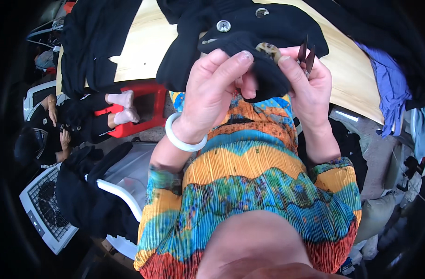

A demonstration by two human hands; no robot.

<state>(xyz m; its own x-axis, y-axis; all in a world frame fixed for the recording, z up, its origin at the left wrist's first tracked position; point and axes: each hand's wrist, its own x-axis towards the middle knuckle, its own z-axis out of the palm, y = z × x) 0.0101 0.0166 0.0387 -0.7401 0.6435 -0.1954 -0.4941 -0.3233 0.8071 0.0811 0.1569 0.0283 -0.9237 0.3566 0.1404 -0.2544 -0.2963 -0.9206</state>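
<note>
A black garment lies over the near part of the table and hangs off its front edge. Two large round buttons sit on it: a pale-rimmed button and, farther right, a darker button. My right hand pinches a mottled tan-and-brown button against the fabric between thumb and fingers. Tucked in that same hand is a small pair of thread snips, blades pointing up. Opposite it, my left hand has thumb and fingertips closed together beside the button; whatever they pinch is too small to make out.
The light wooden table bears more dark cloth at the left. Purple cloth drapes over its right edge. A red plastic stool stands at the left, another person's feet on it. A fan is at the lower left.
</note>
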